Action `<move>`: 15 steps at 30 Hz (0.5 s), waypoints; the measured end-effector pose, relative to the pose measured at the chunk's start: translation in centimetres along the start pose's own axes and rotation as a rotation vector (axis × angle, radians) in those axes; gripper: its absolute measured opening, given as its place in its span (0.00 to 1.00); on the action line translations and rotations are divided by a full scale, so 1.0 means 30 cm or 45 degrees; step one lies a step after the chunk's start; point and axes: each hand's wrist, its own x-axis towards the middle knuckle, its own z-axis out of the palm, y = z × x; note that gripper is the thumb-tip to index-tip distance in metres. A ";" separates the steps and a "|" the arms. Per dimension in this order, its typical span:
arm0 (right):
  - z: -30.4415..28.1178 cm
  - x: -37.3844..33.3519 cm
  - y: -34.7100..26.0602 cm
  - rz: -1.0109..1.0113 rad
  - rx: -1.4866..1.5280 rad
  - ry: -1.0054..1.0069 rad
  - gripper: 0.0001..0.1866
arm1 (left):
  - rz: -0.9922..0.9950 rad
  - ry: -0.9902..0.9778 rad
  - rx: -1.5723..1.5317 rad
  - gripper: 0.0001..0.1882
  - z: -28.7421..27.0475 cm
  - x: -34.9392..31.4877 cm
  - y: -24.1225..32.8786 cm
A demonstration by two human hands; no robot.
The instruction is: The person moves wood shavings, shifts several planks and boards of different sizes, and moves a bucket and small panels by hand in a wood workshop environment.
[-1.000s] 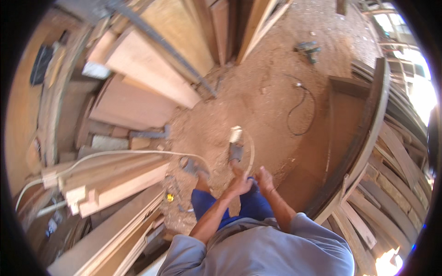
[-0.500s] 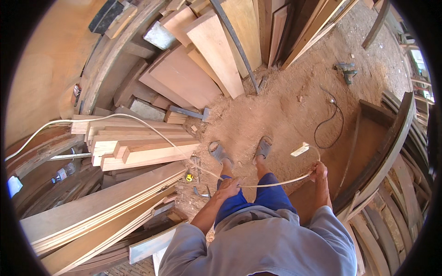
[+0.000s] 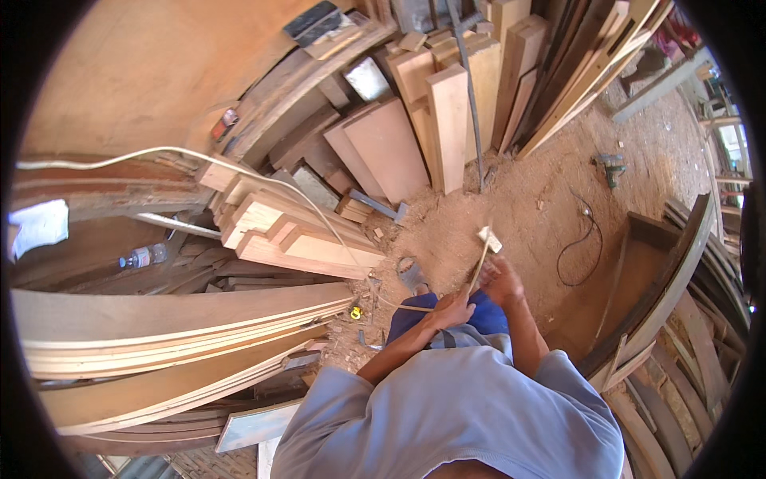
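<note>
Two hands work one pale cord (image 3: 479, 267) above the sawdust floor (image 3: 535, 207). Left hand (image 3: 452, 308) has its grip clenched on the cord low down; right hand (image 3: 500, 277), just to the right and farther, pinches it higher, its white plug (image 3: 489, 238) at the far end. Stacked planks (image 3: 295, 239) lie left, a black cable (image 3: 578, 243) right.
</note>
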 end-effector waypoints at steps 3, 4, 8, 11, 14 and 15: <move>-0.026 0.148 0.177 -0.066 -0.565 -0.325 0.11 | 0.060 0.007 -0.087 0.28 -0.083 -0.017 0.001; 0.012 0.163 0.192 0.068 -0.435 -0.310 0.11 | 0.026 0.005 -0.131 0.28 -0.126 -0.036 0.008; -0.064 0.338 0.183 -0.114 -0.485 -0.406 0.12 | 0.513 0.236 0.114 0.26 -0.243 -0.108 -0.060; -0.111 0.292 -0.054 -0.211 -0.225 -0.206 0.10 | 0.021 0.556 0.319 0.30 -0.577 -0.239 -0.019; -0.570 0.227 -0.450 -1.020 -1.521 0.304 0.06 | -0.036 1.379 0.491 0.39 -0.813 -0.318 -0.232; -0.455 0.142 -0.493 -0.892 -0.622 0.332 0.06 | -0.292 1.443 0.591 0.41 -0.915 -0.398 -0.326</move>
